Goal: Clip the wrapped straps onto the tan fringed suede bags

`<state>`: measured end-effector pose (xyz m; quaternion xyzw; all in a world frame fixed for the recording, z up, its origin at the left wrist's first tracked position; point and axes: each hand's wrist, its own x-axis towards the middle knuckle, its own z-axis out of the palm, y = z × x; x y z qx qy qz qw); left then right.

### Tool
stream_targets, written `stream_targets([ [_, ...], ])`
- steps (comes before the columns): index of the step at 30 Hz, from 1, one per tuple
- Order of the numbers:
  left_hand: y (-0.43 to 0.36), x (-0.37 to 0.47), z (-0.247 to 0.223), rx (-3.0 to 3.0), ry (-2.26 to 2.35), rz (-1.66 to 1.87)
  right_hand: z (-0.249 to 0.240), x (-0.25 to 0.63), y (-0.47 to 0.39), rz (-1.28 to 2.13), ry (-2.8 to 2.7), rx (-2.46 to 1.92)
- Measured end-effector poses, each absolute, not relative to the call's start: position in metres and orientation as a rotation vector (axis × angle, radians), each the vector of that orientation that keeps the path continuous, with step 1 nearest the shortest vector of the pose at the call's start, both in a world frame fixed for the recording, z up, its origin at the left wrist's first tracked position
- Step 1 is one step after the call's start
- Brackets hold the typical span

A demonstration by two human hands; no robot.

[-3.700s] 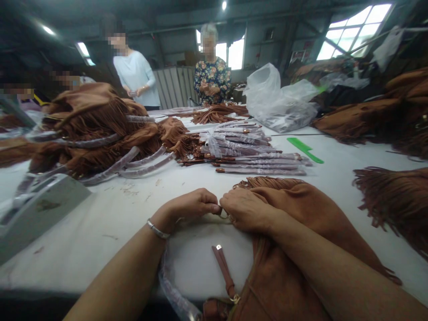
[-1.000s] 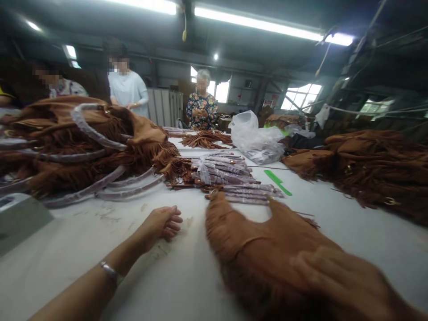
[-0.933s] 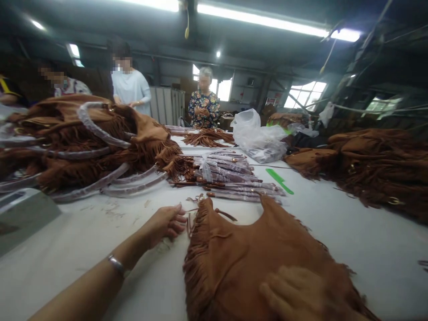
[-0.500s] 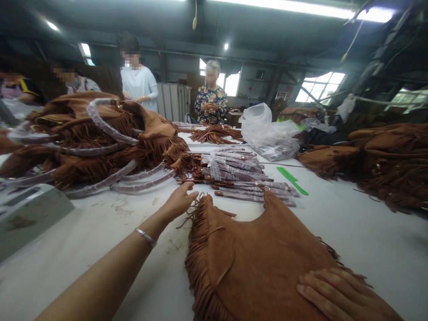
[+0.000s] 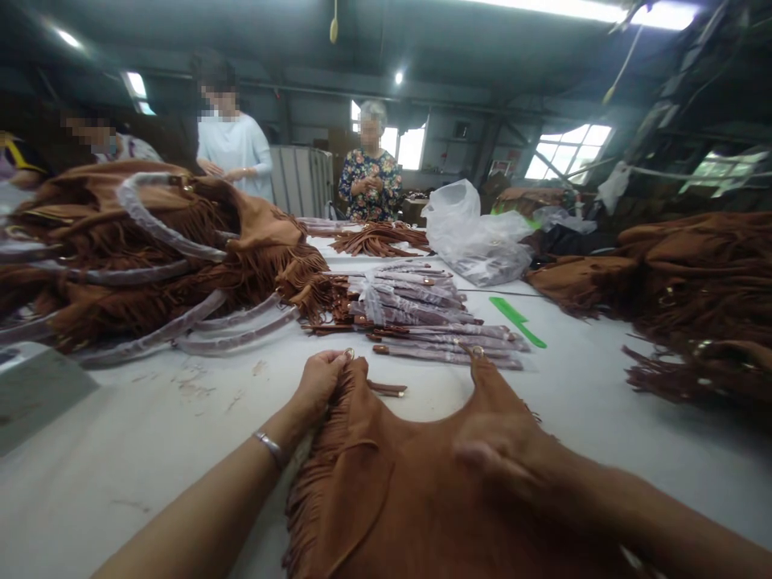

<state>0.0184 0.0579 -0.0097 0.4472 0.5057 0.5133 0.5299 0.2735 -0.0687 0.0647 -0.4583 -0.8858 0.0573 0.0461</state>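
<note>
A brown fringed bag [image 5: 416, 490] lies flat on the white table in front of me, its two upper corners pointing away, each with a metal ring. My left hand [image 5: 322, 382] is closed on the bag's left upper corner, beside the ring [image 5: 349, 354]. Blurred by motion, my right hand [image 5: 500, 450] is over the bag's right half; its fingers cannot be made out. The right corner's ring [image 5: 478, 352] lies near the plastic-wrapped straps [image 5: 446, 338]. A short brown strap piece [image 5: 389, 389] rests between the two corners.
Fringed bags with wrapped handles [image 5: 181, 265] are piled at left, more brown bags [image 5: 712, 289] at right. A green comb-shaped tool [image 5: 517, 322] and a white plastic bag [image 5: 476, 237] lie beyond. A grey box-like object [image 5: 42, 394] stands at left. Several people are across the table.
My left hand has closed on the bag's left upper corner. My right hand has come off the bag's lower right and moved up and left. The view has shifted slightly right.
</note>
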Motion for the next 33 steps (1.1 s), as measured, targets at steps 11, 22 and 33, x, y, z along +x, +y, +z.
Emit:
stream_targets([
  [11,0.064,-0.027,0.0,1.406,1.204,1.142,-0.002,0.216,0.111,-0.271,-2.684,-1.72],
  [22,0.049,-0.015,0.032,1.149,0.957,1.514,0.1,0.171,0.083,0.113,-2.348,-1.318],
  [33,0.026,-0.01,0.05,0.897,0.376,1.481,0.101,0.103,0.021,1.237,-1.765,-1.037],
])
